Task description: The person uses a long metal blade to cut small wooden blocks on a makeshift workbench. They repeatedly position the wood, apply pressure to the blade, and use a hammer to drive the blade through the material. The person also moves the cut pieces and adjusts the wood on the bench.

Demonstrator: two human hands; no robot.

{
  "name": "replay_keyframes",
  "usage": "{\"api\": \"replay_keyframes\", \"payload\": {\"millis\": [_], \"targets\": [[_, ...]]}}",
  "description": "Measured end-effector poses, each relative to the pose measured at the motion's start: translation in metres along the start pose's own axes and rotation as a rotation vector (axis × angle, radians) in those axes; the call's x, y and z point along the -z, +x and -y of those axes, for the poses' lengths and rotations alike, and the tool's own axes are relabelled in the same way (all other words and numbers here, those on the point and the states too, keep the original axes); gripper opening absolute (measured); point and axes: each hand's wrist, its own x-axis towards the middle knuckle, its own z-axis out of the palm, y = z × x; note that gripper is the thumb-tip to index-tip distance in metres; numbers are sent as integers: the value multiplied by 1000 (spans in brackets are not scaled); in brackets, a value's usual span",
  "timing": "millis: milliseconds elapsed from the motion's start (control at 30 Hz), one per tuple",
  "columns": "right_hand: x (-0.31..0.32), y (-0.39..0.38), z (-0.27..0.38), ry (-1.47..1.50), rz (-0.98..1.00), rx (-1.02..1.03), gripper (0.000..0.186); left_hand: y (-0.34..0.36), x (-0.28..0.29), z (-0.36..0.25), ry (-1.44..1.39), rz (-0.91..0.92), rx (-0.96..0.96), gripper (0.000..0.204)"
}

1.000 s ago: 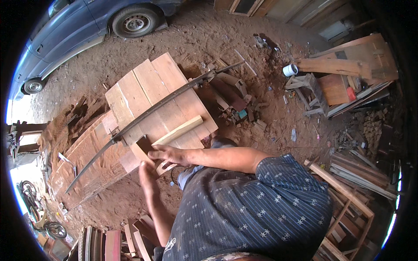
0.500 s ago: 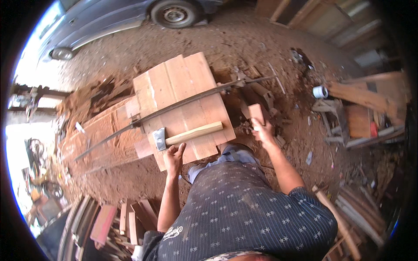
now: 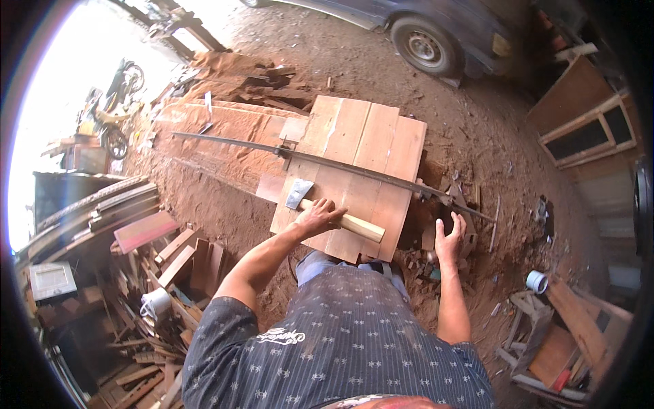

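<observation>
A hatchet (image 3: 361,228) with a pale wooden handle and grey head lies across a panel of joined wooden boards (image 3: 361,136). My left hand (image 3: 321,217) is closed over its handle, near the head. Beyond the hatchet, a long metal bar clamp (image 3: 354,168) stretches slantwise across the panel and past both its sides. To the right of the panel, my right hand (image 3: 449,240) is held up with its fingers apart and nothing in them, above the ground and wood scraps.
A big sawdust-covered slab (image 3: 218,136) adjoins the panel on the left. Piled offcuts (image 3: 197,262) fill the lower left. A wooden frame (image 3: 531,334) with boards and a white roll (image 3: 537,281) stands at right. A parked vehicle (image 3: 436,41) is at the back.
My left hand has moved from beside the hatchet onto its handle. My right hand has let go of the small wooden block it held. The view has swung to the left.
</observation>
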Motion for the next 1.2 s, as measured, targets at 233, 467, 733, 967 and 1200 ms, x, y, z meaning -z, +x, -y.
{"api": "replay_keyframes", "payload": {"millis": [233,467,733,967,1200], "targets": [[-5,1,31,19,118,38,46,-63,45,65,324,-561,63,55],[-45,-4,72,120,369,-165,47,-128,53,269,-626,-903,1463,56],[-71,-20,150,74,373,-336,43,-173,42,488,-846,-866,2038,86],[-84,-24,146,33,274,-400,51,-87,99,485,-552,-936,1860,86],[-110,31,98,329,-90,-954,66,-27,64,415,-1922,-908,1349,98]]}}
